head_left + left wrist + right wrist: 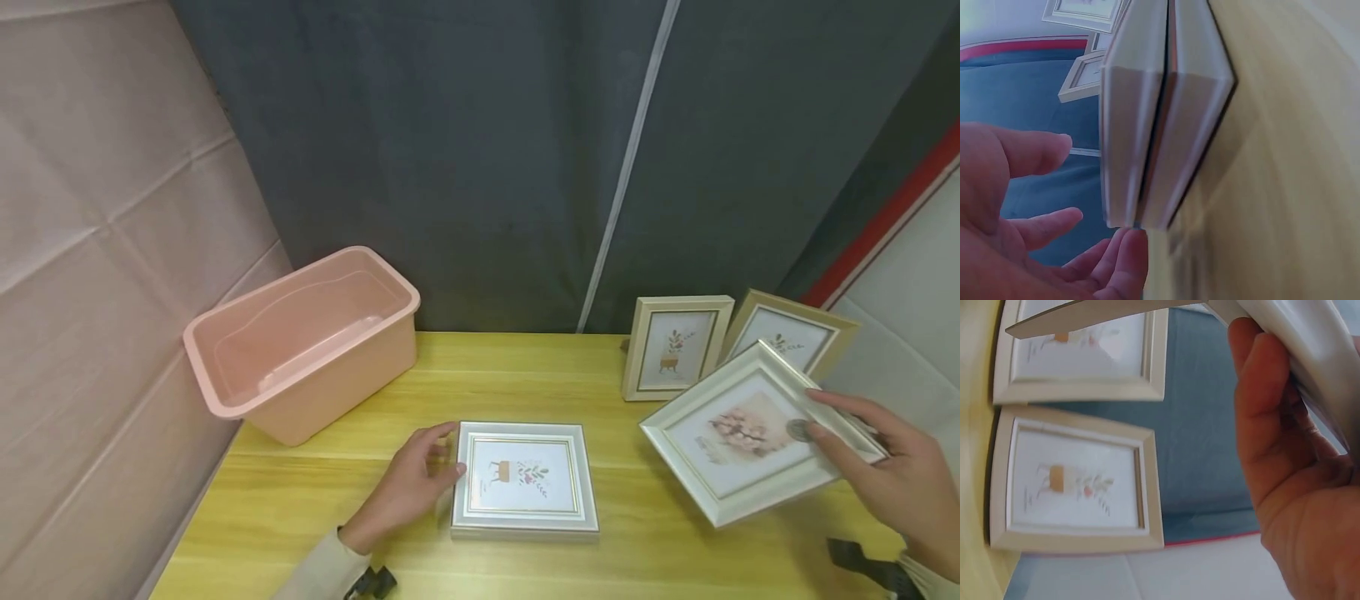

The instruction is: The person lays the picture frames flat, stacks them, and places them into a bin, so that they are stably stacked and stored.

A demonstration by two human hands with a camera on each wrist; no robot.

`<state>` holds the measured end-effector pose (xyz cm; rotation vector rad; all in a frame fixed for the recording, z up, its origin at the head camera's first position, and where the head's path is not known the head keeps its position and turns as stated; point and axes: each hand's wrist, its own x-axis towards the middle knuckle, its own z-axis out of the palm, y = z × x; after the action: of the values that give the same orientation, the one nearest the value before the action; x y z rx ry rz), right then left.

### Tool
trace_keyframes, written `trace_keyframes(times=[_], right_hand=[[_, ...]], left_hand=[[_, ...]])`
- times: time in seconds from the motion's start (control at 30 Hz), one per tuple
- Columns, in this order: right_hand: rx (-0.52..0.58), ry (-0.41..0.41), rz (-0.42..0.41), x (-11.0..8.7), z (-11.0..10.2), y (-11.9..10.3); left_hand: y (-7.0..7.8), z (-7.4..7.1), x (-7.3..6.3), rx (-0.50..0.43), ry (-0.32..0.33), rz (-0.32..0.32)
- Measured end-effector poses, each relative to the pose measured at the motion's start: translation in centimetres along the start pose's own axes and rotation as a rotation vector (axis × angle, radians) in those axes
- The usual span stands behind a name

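Two silver-white picture frames [1138,125] lie stacked flat on the wooden table; the upper picture frame [525,479] shows a potted plant print turned sideways. My left hand [408,483] is at the stack's left side, its fingers loosely bent and spread. In the left wrist view, fingertips [1129,256] are right at the corner of the stack, while the thumb stays apart from it. Over the table's right side, my right hand [903,467] grips a tilted picture frame [738,483] with a pink flower print by its right edge, thumb across the front.
Two beige picture frames with plant prints stand at the back right, one [678,350] upright, the other [821,337] leaning beside it, partly hidden by the held one. A pink plastic bin [345,375] sits at the back left. Behind the table [337,454] hangs a dark curtain [450,167].
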<state>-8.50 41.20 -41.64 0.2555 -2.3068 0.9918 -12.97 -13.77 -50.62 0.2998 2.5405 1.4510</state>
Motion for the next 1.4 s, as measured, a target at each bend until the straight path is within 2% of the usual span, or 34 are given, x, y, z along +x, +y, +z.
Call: trace_keyframes(times=[0.13,0.3,0.5,0.63,0.8,0.9,1.0,1.13,1.27,1.4], right_hand=[[0.003,-0.031,-0.011,0.4,0.6,-1.0],[0.054,-0.054,-0.067,0.9,1.6,-1.9],[0.150,-0.077,-0.162,1.3,3.2,-2.6],[0.223,-0.112,-0.266,1.7,4.8,-3.3],[0.466,-0.171,-0.381,2.3,6.6,-4.1],[0.510,-0.200,-0.370,2.2,7.3,-4.5],[0.484,-0.219,-0.334,2.0,7.9,-4.8],[0.525,-0.246,-0.301,1.7,9.1,-5.3],[0.492,-0.261,-0.281,1.4,10.1,-6.0],[0.520,-0.295,-0.292,1.3,11.0,-6.5]], left_hand=[[1.1,-0.2,-0.1,-0.016,0.051,-0.004],[2.2,-0.2,-0.3,-0.062,0.059,0.008],[3.4,0.0,-0.3,-0.124,0.012,0.144],[4.4,0.4,-0.2,-0.134,-0.032,0.214],[5.2,1.4,0.4,-0.143,-0.067,0.288],[5.7,2.0,0.8,-0.166,-0.089,0.328],[6.4,2.5,1.3,-0.199,-0.117,0.367],[7.0,3.0,2.0,-0.249,-0.171,0.409],[7.3,3.5,2.8,-0.285,-0.257,0.439],[7.4,4.0,3.5,-0.315,-0.354,0.474]])
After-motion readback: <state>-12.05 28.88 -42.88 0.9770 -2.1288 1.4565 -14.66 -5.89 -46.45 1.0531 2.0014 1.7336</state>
